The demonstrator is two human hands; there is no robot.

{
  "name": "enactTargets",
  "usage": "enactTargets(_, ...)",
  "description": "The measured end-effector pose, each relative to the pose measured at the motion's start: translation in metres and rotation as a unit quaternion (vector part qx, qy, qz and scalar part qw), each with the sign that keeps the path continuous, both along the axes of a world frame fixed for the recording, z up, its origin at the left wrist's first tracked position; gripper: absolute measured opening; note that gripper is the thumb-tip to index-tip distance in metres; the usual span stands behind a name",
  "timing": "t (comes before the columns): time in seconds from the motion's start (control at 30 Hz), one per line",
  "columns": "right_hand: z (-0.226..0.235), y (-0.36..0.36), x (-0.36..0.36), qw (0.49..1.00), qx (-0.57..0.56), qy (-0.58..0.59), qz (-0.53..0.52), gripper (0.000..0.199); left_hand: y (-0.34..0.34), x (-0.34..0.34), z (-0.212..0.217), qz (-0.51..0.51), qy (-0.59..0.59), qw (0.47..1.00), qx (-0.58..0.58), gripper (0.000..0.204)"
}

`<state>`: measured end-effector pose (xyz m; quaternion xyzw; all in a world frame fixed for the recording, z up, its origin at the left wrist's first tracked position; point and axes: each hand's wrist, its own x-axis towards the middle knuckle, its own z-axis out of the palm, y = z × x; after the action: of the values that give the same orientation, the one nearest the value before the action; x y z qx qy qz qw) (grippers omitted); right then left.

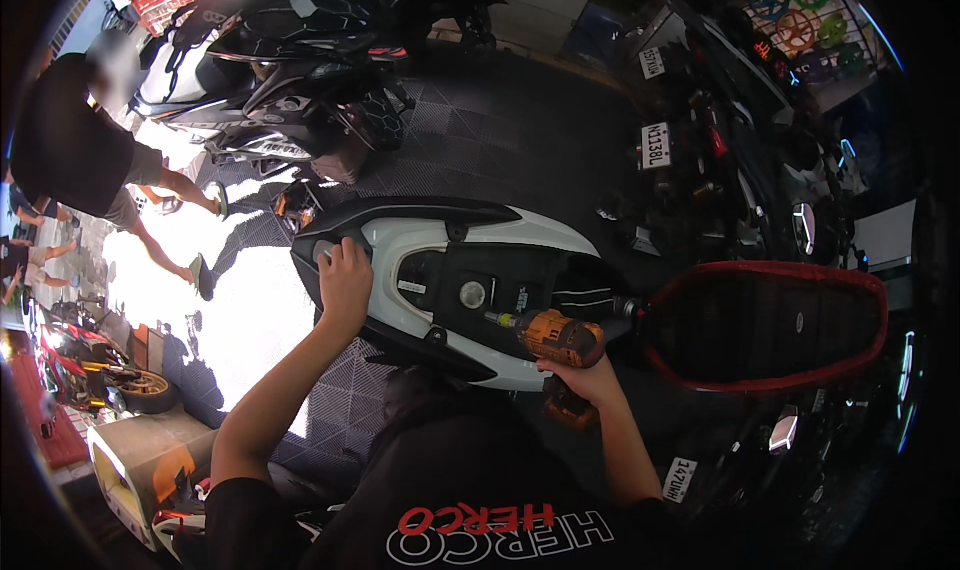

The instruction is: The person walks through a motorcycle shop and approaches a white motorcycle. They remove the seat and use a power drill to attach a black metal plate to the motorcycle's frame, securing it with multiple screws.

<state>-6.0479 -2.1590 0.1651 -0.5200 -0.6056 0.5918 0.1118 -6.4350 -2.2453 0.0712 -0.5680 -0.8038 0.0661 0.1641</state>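
In front of me is a scooter with white and black rear panels (540,232), seen from above. My right hand (592,378) grips an orange and black cordless drill (560,338) by its handle. The drill's bit points left, over the dark under-seat area near a round cap (472,294); whether it touches anything I cannot tell. My left hand (345,282) is on the scooter's black tail piece (305,260), fingers bent and close together. What lies under those fingers is hidden. To the right, the black seat (770,325) with red edging is raised.
Parked motorcycles (300,80) stand at the far left, and more with plates (655,146) line the right. A person (75,135) in dark clothes walks at the left. A tan box-like object (150,460) is at the lower left. Dark tiled flooring (450,120) lies beyond the scooter.
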Motion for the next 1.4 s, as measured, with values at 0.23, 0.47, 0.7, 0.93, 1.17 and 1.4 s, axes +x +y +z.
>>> enactTargets(0.23,-0.048,-0.025,0.079,0.992,-0.011,0.047,-0.113,0.057,0.004,0.003,0.0,-0.034,0.05,0.997,-0.042,0.013)
enactTargets(0.47,-0.045,-0.028,0.113,0.989,-0.056,0.03,-0.135,0.041,0.011,0.015,0.015,-0.013,0.058,0.989,-0.133,0.009)
enactTargets(0.7,-0.067,-0.029,0.141,0.985,-0.036,0.05,-0.161,0.053,0.017,0.005,0.018,0.002,-0.092,0.993,-0.07,0.009)
enactTargets(0.93,-0.055,-0.023,0.139,0.985,-0.053,0.045,-0.155,0.049,0.01,-0.036,0.076,0.091,-0.404,0.908,0.062,0.018)
enactTargets(1.17,-0.061,-0.026,0.139,0.986,-0.027,0.064,-0.151,0.05,0.006,-0.044,0.091,0.048,-0.542,0.837,0.066,0.017)
enactTargets(1.4,-0.042,-0.026,0.132,0.99,-0.047,0.0,-0.135,0.05,0.05,0.029,0.066,-0.04,-0.509,0.86,0.001,0.014)
